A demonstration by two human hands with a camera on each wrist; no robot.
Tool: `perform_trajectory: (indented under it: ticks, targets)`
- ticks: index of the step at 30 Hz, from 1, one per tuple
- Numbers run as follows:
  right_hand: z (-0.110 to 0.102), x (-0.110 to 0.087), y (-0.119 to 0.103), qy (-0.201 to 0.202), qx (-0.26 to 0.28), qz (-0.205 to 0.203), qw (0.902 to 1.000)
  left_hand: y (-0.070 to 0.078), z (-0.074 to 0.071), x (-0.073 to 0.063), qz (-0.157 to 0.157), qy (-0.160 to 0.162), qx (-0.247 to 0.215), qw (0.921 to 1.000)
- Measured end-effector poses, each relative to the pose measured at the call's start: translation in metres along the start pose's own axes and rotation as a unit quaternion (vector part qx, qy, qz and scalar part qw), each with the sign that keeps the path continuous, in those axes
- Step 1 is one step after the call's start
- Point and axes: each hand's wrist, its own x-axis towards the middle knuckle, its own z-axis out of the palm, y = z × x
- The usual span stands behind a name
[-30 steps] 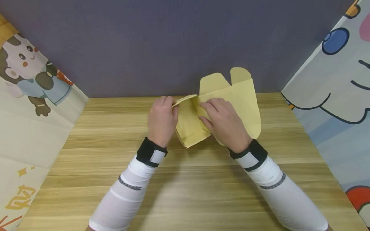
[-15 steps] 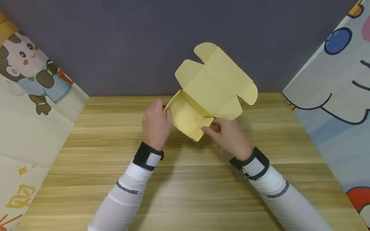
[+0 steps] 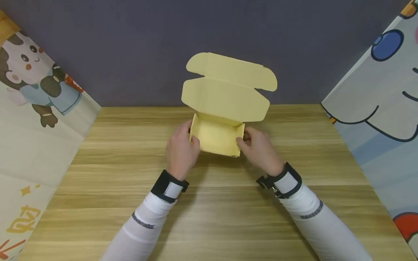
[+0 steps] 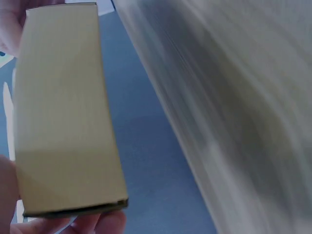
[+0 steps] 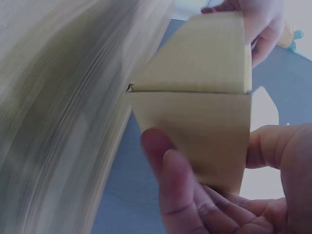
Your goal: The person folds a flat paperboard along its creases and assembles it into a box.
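A small yellow cardboard box [image 3: 216,135] faces me with its lid [image 3: 228,98] tipped back and the side flaps spread. Its inside looks bare. My left hand [image 3: 183,150] holds the left wall, thumb at the rim. At the right wall, my right hand [image 3: 262,150] pinches the side with the thumb on the inner face and fingers outside. The left wrist view gives the long front face of the cardboard box [image 4: 68,112], with fingertips [image 4: 109,223] beneath its near end. In the right wrist view, right-hand fingers [image 5: 178,187] lie against the end wall.
Beneath the box is a wood-grain table [image 3: 212,214]. A dark grey wall panel [image 3: 147,54] rises behind it. Printed cartoon panels stand on the left [image 3: 39,108] and right [image 3: 385,127].
The box has turned from facing sideways to facing me, its lid swinging from the right to the back. My right hand has moved from the box's inside to its right wall.
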Motion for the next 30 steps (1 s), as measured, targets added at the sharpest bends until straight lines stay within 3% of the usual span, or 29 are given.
perform_trajectory:
  ticks: [5, 11, 14, 21, 30]
  targets:
    - [0.0, 0.004, 0.009, 0.004, -0.014, -0.004, 0.9999, -0.006, -0.001, -0.007, -0.018, -0.066, -0.055, 0.9961]
    - [0.001, 0.007, 0.019, 0.004, -0.034, -0.011, 0.9993, -0.017, -0.002, -0.011, -0.052, -0.145, -0.13, 0.9795]
    - [0.002, 0.008, 0.02, -0.005, -0.044, -0.012, 0.999, -0.022, -0.003, -0.012, -0.072, -0.18, -0.164, 0.9672]
    - [0.008, 0.007, 0.023, -0.046, -0.044, 0.01, 0.9979, -0.036, -0.006, -0.014, -0.152, -0.265, -0.239, 0.9217]
    - [0.013, 0.004, 0.029, -0.094, -0.031, 0.043, 0.9942, -0.046, -0.005, -0.015, -0.177, -0.314, -0.233, 0.9031]
